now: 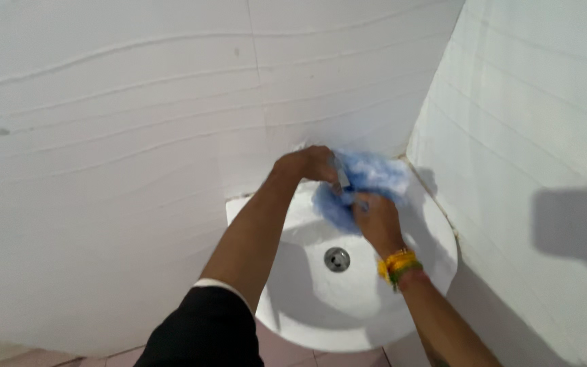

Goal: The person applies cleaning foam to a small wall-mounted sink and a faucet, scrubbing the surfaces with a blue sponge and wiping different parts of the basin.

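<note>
Blue cloth (368, 178) bunched against right hand (375, 221), beside left hand (307, 164).

packages: none in view | labels: none in view | signs: none in view | screens: none in view

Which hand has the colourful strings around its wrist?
The right hand, the one pressing the blue cloth over the white sink. Yellow and green bands circle its wrist. The left hand has a bare wrist.
</note>
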